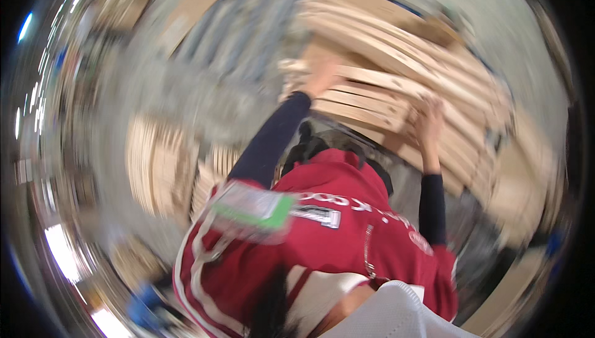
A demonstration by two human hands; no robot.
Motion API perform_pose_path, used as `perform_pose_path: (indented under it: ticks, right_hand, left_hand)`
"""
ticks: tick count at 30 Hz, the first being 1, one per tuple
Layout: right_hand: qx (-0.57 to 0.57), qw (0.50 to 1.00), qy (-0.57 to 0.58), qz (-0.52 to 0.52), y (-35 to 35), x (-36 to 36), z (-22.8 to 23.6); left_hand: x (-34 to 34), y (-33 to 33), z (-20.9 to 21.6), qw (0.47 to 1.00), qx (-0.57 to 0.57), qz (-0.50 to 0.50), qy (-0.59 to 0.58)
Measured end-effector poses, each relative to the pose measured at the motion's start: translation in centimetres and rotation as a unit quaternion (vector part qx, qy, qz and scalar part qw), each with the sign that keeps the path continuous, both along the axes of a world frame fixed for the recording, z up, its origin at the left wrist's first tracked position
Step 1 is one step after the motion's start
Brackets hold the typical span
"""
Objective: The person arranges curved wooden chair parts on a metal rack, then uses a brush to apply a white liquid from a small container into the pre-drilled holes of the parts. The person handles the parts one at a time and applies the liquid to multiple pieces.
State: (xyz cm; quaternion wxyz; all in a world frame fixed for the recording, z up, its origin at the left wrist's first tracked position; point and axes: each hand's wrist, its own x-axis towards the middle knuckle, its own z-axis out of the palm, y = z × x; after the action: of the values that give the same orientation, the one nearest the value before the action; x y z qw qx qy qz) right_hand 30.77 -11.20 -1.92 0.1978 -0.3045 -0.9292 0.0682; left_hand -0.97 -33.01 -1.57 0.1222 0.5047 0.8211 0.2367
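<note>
Light wooden boards (396, 47) with small holes lie stacked in rows in front of me, blurred by motion. My left hand (322, 76) is at the left end of a wooden board (378, 79) near the front of the stack, its fingers closed around it, though smeared. Farther right, my right hand (429, 126) grips the same board near its right end, fingers bent over the edge. Below this board lie more boards (356, 101), between my two arms. The undersides of the boards and my thumbs are hidden.
Beyond the left hand stands a slatted grey-blue pallet (245, 25) with a cardboard sheet (189, 16) at its left. Another stack of wooden pieces (158, 164) stands on the floor to my left. Brown wrapping or cardboard (520, 183) is at the right.
</note>
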Motion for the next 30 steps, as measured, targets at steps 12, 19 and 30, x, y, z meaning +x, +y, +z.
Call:
perform_pose_path:
  ticks: [12, 19, 30]
  right_hand:
    - [-0.08, 0.965, -0.002, 0.249, -9.9, -8.7, 2.7]
    - [-0.192, 0.887, 0.002, 0.42, -20.8, -17.4, 5.4]
    - [-0.224, 0.728, -0.349, 0.546, -33.7, -26.5, 0.0]
  left_hand:
    - [15.3, -25.1, -6.7, 0.791, 0.027, 0.61, -0.044]
    - [30.5, -43.1, -16.3, 0.353, -0.227, 0.823, -0.384]
    - [25.2, -48.2, -25.2, 0.467, -0.047, 0.822, -0.321]
